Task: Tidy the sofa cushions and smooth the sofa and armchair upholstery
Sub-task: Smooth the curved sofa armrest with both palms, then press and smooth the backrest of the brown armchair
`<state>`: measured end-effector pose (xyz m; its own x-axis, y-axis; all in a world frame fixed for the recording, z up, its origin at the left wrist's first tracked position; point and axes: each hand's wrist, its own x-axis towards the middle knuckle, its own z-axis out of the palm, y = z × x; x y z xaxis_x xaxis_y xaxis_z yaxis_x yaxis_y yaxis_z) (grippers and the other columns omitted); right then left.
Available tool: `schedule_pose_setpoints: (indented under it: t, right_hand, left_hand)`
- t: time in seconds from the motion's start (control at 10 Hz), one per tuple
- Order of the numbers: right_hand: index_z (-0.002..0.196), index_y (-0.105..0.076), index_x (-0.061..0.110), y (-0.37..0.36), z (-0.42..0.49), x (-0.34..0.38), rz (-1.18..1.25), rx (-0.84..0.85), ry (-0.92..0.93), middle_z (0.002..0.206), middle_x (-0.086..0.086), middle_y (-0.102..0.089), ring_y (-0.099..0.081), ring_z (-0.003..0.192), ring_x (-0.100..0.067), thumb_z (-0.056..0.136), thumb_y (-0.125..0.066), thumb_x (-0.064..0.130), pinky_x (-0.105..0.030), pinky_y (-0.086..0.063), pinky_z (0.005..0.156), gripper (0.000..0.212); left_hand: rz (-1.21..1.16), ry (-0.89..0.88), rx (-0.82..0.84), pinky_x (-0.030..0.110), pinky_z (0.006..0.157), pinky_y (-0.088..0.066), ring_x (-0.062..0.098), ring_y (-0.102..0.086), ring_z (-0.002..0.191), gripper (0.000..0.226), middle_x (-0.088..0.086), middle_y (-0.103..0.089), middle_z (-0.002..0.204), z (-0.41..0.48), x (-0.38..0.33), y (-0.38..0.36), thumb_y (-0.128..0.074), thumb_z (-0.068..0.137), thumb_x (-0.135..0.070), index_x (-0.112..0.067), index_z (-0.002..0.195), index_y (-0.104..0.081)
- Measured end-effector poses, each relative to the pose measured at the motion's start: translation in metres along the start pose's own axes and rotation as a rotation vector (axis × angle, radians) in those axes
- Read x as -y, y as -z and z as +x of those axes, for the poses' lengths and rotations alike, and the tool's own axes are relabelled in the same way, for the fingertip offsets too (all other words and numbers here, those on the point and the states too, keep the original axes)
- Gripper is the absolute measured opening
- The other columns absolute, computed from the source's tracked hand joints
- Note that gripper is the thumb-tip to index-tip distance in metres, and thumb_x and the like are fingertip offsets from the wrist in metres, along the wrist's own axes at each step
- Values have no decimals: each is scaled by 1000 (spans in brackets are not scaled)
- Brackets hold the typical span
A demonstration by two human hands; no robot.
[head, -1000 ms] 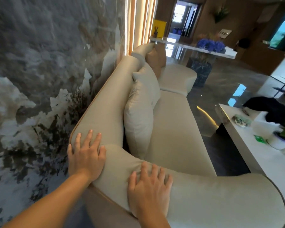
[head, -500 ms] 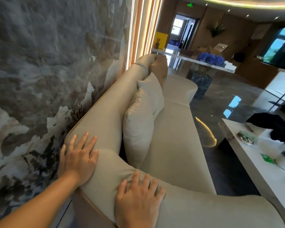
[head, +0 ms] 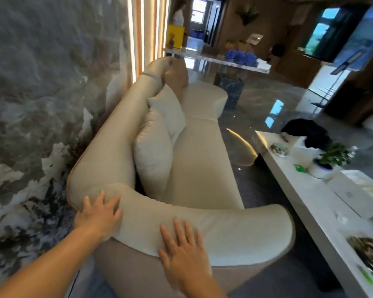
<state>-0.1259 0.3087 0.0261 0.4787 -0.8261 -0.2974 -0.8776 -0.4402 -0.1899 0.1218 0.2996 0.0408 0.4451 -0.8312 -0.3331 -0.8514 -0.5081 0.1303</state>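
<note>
A long cream sofa (head: 200, 160) runs away from me along the marble wall. My left hand (head: 99, 214) lies flat, fingers spread, on the corner where the backrest meets the near armrest. My right hand (head: 181, 252) rests flat on top of the near armrest (head: 235, 231), fingers apart. Two cream cushions (head: 154, 151) lean upright against the backrest, one behind the other. A tan cushion (head: 178, 79) stands at the far end of the sofa. Neither hand holds anything.
A white coffee table (head: 314, 203) stands right of the sofa with a potted plant (head: 329, 158), a dark garment (head: 306, 130) and small items on it. A narrow strip of glossy floor separates them. A console with blue flowers (head: 240, 57) stands beyond the sofa.
Both hands have slid back toward me along the armrest and corner. The view has pulled back, so more of the armrest's end and outer side shows.
</note>
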Motion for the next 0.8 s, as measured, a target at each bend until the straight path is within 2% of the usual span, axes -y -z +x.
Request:
schedule_pose_setpoints:
  t: [0.1, 0.2, 0.3, 0.4, 0.5, 0.6, 0.7, 0.8]
  right_hand:
    - [152, -19, 33, 36, -53, -27, 44, 302, -118, 166, -4, -4, -7, 150, -31, 94, -46, 37, -52, -19, 118, 64]
    - [141, -43, 2, 70, -130, -48, 215, 394, -299, 151, -20, -42, -42, 135, -36, 95, -50, 31, -43, -36, 108, 54]
    - [139, -46, 0, 92, -249, -71, 273, 389, -354, 148, -22, -45, -44, 133, -38, 98, -46, 24, -35, -36, 103, 47]
    - [128, -57, 6, 87, -384, -109, 306, 258, -564, 137, -21, -57, -55, 122, -39, 93, -48, 27, -42, -46, 98, 41]
    - [107, -66, 10, 63, -538, -135, 431, 147, -844, 113, -17, -68, -63, 103, -37, 86, -53, 29, -42, -52, 84, 31]
    - [107, -67, 15, 35, -700, -139, 512, 87, -1097, 112, -14, -68, -63, 103, -36, 82, -55, 34, -40, -50, 82, 34]
    - [114, -66, 14, 3, -853, -121, 574, 58, -1309, 119, -14, -66, -61, 110, -35, 85, -54, 31, -40, -48, 89, 35]
    - [115, -65, 12, -24, -988, -87, 604, 43, -1449, 123, -15, -64, -60, 112, -36, 86, -49, 31, -38, -49, 89, 38]
  left_hand:
    - [171, -195, 226, 40, 105, -39, 33, -40, 130, 51, 9, -38, 147, -58, -30, 24, -40, 94, -47, -27, 140, -42]
    - [280, -364, 452, 29, 95, -42, 27, -52, 124, 46, 10, -53, 139, -138, -78, 34, -41, 97, -35, -12, 135, -52]
    - [358, -482, 536, 26, 90, -45, 24, -56, 122, 44, 7, -56, 138, -237, -127, 28, -41, 96, -35, -13, 132, -55]
    - [430, -680, 517, 27, 87, -47, 25, -61, 114, 41, 11, -63, 129, -338, -180, 3, -44, 93, -34, -9, 119, -63]
    - [527, -926, 497, 30, 85, -47, 29, -63, 107, 41, 15, -68, 117, -464, -239, -17, -45, 91, -36, -5, 108, -67]
    - [616, -1165, 484, 35, 91, -49, 32, -63, 104, 37, 15, -69, 112, -591, -282, -27, -46, 91, -38, -10, 101, -68]
    - [715, -1401, 484, 40, 83, -54, 31, -65, 90, 30, 9, -69, 100, -730, -314, -43, -46, 86, -40, -19, 86, -67]
    - [800, -1646, 484, 35, 80, -51, 30, -63, 92, 24, 8, -68, 105, -843, -325, -54, -44, 85, -39, -24, 85, -63]
